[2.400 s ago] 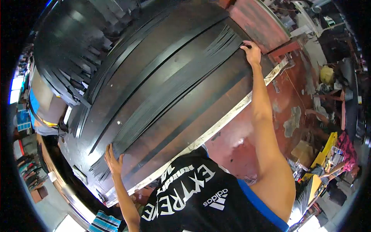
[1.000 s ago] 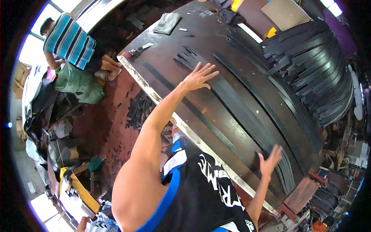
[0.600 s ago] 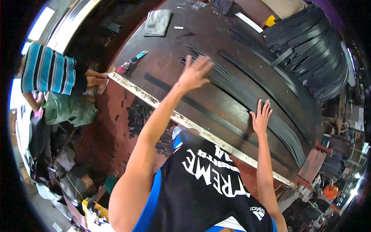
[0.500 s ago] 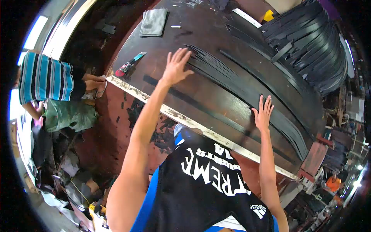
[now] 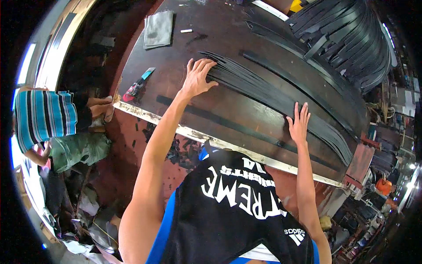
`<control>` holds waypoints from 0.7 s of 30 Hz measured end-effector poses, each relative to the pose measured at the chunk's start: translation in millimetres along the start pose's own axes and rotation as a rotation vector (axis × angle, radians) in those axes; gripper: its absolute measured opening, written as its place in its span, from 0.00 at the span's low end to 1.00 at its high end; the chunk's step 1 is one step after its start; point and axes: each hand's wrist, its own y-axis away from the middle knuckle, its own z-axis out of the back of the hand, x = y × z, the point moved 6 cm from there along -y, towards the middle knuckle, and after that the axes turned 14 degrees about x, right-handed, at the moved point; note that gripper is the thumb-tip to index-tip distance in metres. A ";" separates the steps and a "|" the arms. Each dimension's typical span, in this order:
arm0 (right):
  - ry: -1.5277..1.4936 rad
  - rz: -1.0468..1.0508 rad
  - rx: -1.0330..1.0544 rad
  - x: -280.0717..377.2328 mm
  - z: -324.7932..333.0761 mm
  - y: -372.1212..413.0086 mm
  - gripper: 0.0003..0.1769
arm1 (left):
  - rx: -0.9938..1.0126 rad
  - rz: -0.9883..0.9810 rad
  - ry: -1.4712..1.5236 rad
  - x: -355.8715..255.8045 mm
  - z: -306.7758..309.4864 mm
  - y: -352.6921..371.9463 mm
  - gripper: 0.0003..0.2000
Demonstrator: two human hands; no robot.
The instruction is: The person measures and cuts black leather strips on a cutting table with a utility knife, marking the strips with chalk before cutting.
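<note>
A bundle of long, thin black strips (image 5: 257, 88) lies fanned across the dark table, apparently leather or rubber. At its left end, my left hand (image 5: 198, 79) touches the strip tips, fingers bent and thumb apart. Farther right, my right hand (image 5: 299, 125) rests flat on the same bundle with its fingers stretched out. One separate dark strip (image 5: 220, 119) lies nearer the table's front edge. Beyond the bundle runs another long black strip (image 5: 290, 86).
On the table (image 5: 184, 44) are a folded grey cloth (image 5: 158, 30), a white chalk-like stick (image 5: 186, 31) and a cutter knife (image 5: 139, 84). A large heap of black strips (image 5: 347, 39) fills the far right. A person in a striped shirt (image 5: 44, 114) is at left. Black scraps litter the floor.
My left hand has come in against the strip ends, its fingers more bent than before. The right hand stays on the bundle. The whole view has shifted slightly.
</note>
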 end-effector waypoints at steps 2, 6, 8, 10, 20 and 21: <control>-0.018 0.001 -0.019 1.8 1.0 0.9 0.42 | -0.002 0.017 0.007 2.3 -0.5 -1.0 0.39; -0.025 -0.009 -0.022 6.4 2.7 2.3 0.41 | -0.045 -0.019 0.006 1.6 -0.2 -2.3 0.34; -0.025 -0.012 -0.039 8.2 0.7 3.5 0.40 | -0.034 -0.020 -0.011 -1.9 3.1 -4.6 0.33; -0.023 -0.001 -0.059 11.7 -0.6 2.8 0.39 | -0.034 -0.011 -0.031 -1.9 8.3 -5.7 0.31; -0.267 0.398 -0.288 119.5 20.9 -7.2 0.35 | 0.193 -0.094 -0.010 -6.8 8.6 16.5 0.28; -0.270 0.426 -0.284 133.4 22.3 -12.4 0.35 | 0.174 -0.096 -0.007 -7.0 9.5 17.4 0.29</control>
